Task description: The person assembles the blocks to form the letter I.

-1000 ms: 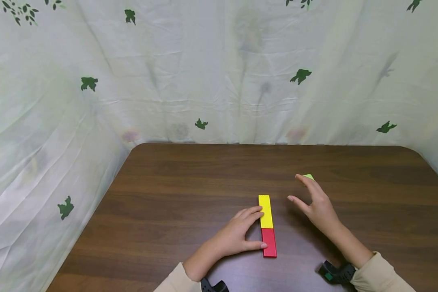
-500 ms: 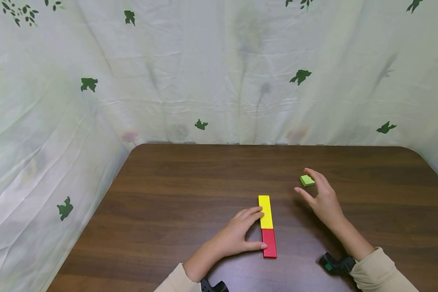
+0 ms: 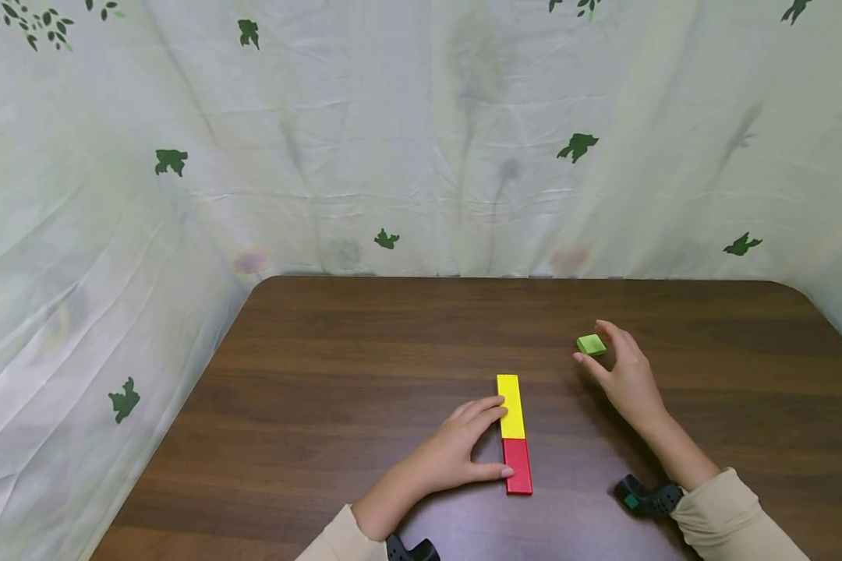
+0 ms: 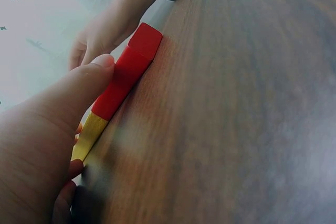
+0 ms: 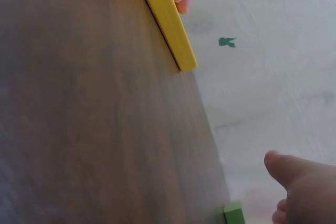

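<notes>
A yellow block [image 3: 511, 413] and a red block [image 3: 519, 467] lie end to end in a line on the brown table [image 3: 323, 405]. My left hand [image 3: 449, 452] rests along their left side, its fingertips at the yellow block's edge and its thumb on the red one. In the left wrist view that thumb [image 4: 103, 62] touches the red block's side. Farther back on the right lies a small green block [image 3: 591, 344]. Beside it, my right hand [image 3: 627, 382] has thumb and fingers spread apart, with the thumb tip just in front of the block and nothing held.
A pale cloth [image 3: 428, 140] with green leaf and bird shapes hangs behind the table and on its left. Each wrist wears a black camera [image 3: 645, 496]. The table's back edge runs behind the green block.
My right hand has moved right and drawn in beside the green block, uncovering it; its thumb and fingers are a little closer together. The left hand and the two joined blocks have stayed put.
</notes>
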`<state>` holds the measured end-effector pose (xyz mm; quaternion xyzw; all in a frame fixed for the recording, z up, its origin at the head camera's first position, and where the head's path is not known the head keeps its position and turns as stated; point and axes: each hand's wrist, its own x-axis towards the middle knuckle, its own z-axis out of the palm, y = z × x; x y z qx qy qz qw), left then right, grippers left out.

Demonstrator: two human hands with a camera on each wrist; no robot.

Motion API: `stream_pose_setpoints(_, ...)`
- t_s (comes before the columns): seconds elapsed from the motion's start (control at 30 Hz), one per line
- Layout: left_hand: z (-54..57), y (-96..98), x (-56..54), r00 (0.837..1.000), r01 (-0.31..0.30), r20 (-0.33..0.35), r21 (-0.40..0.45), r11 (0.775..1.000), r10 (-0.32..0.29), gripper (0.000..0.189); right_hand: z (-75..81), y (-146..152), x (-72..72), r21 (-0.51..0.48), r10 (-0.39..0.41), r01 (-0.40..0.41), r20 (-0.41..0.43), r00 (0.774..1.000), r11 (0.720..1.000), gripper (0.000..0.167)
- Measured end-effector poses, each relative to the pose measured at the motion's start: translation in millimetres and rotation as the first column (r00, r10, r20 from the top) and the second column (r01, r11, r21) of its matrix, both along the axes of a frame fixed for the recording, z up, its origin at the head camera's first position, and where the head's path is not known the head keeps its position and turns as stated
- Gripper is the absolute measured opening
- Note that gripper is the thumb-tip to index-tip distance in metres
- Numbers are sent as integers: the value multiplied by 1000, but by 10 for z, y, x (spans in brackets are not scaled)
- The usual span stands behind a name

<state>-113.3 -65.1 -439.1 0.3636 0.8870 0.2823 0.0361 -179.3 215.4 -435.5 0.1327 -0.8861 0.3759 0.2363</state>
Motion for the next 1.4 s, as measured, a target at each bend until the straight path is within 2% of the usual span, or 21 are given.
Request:
stream_pose_setpoints(0.23, -6, -5, -2, 1000, -5, 2, -3, 1000, 5, 72, -17, 39, -34, 3, -46, 46, 115, 992, 999, 57)
stream_pose_setpoints(0.5, -31, -5, -9, 1000, -2, -9, 5, 1000, 2, 72, -27, 74, -72, 25, -62, 59, 183, 981, 998, 54)
stream_pose_setpoints(0.7, 3, -11, -1, 1000, 0, 0, -3, 1000, 0, 72, -34, 85, -88, 44, -69, 61, 231, 971, 997, 52)
stream_pose_setpoints(0.9, -8, -14, 0, 1000, -1, -9, -6, 1000, 1, 73, -26, 93, -94, 69, -85, 68, 278, 957, 995, 49)
stream_pose_setpoints(1.2, -15, -10, 4, 1000, 1, -10, 0, 1000, -1, 72, -7, 104, -106, 100, -94, 66, 313, 945, 993, 44)
stream_pose_setpoints(1.4, -11, -9, 9, 1000, 5, -25, 0, 1000, -5, 71, -28, 101, -115, 93, -83, 58, 290, 954, 994, 40)
